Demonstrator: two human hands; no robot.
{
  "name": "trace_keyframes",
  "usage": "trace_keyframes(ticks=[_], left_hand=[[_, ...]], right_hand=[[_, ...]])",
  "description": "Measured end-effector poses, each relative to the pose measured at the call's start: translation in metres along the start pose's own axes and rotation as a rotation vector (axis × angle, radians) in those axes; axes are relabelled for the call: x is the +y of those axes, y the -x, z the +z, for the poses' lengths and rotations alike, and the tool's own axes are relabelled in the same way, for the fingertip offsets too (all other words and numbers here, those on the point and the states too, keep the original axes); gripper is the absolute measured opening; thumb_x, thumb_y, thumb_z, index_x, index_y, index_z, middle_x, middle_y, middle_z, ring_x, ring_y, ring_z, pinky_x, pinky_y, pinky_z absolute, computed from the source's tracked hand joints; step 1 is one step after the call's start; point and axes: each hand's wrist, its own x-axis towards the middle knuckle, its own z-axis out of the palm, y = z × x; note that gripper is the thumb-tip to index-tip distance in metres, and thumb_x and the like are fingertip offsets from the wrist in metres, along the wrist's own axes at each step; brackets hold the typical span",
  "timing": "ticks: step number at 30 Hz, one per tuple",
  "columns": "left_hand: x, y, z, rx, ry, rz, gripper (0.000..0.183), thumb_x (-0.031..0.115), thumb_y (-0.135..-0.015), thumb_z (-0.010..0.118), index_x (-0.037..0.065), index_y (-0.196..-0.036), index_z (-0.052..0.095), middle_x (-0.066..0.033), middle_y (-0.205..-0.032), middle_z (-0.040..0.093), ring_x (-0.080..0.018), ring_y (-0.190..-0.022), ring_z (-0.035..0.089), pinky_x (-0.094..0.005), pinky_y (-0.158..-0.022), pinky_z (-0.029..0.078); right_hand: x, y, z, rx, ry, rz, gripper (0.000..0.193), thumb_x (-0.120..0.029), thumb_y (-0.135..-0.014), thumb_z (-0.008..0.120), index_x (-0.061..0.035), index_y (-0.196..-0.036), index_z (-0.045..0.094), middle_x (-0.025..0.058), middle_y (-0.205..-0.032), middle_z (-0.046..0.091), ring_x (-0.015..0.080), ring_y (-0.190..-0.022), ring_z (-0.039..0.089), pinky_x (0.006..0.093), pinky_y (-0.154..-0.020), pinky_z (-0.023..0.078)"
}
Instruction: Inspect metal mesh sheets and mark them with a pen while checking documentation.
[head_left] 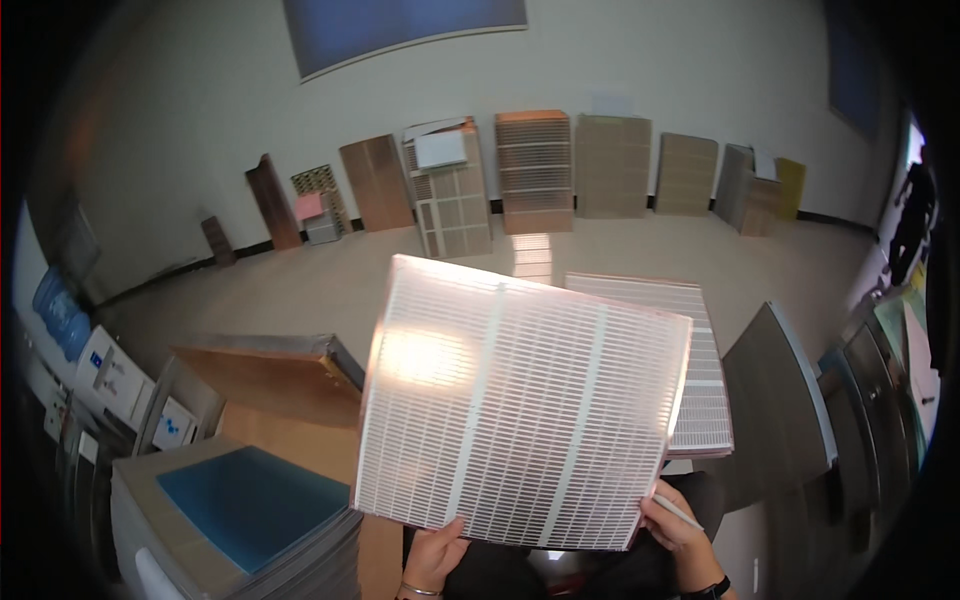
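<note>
Left hand (436, 558) pinches the gridded panel (525, 410) at 7 o'clock, right hand (682, 528) at 5; unsupported, its 12 o'clock edge might flop.

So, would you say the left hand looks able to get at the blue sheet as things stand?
Probably yes: the blue sheet lies uncovered atop the stack to the left, though the left hand grips the gridded panel and would likely have to release it.

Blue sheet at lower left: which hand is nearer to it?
Left. The left hand grips the slotted panel right of the blue sheet; the right hand grips the panel farther right.
</note>
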Motion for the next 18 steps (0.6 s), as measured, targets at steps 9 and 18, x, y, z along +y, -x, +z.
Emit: trace_keyframes(ticks=[9,18], left_hand=[[0.021,0.005,0.0,0.015,0.0,0.18,0.048,0.021,-0.094,0.048,0.002,-0.136,0.033,-0.0123,-0.137,0.042,-0.0257,-0.126,0.04,-0.0424,-0.106,0.031],[-0.008,0.039,-0.082,0.542,0.386,0.249,0.041,0.041,-0.096,0.041,0.013,-0.124,0.048,-0.0055,-0.111,0.054,-0.0229,-0.101,0.051,-0.0406,-0.095,0.04]], right_hand=[[-0.016,-0.038,0.028,-0.091,-0.075,-0.055,0.053,-0.016,-0.09,0.056,0.007,-0.131,0.031,0.0186,-0.102,0.06,0.0227,-0.078,0.066,0.0313,-0.06,0.06],[0.023,-0.143,0.215,-0.32,0.251,-0.092,0.035,-0.02,-0.094,0.05,0.0012,-0.122,0.044,0.0102,-0.098,0.06,0.0166,-0.079,0.063,0.0232,-0.061,0.055]])
